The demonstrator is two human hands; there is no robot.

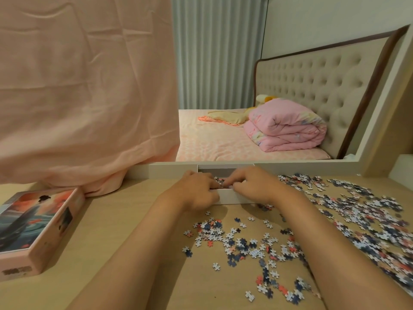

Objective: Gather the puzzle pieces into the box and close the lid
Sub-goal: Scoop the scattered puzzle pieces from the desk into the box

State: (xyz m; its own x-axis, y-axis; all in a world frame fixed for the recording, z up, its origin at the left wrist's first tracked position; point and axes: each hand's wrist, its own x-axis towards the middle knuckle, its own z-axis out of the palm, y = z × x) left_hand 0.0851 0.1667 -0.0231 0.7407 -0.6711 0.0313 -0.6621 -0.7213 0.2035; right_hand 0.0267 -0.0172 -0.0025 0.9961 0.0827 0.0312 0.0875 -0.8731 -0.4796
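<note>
A small white box [226,197] stands on the wooden table near its far edge, with puzzle pieces [218,180] showing inside it. My left hand [197,192] and my right hand [253,186] meet over the box's open top, fingers curled down around a cluster of pieces between the fingertips. Loose red, white and blue puzzle pieces [245,245] lie scattered in front of the box, and a denser spread of pieces [362,211] covers the right side. The pink lid [38,229], printed with a picture, lies far left.
A pink cloth [85,97] hangs down onto the table at the back left, touching the lid's far corner. A large mirror [257,108] stands behind the box and reflects a bed. Bare tabletop [116,211] lies between lid and box.
</note>
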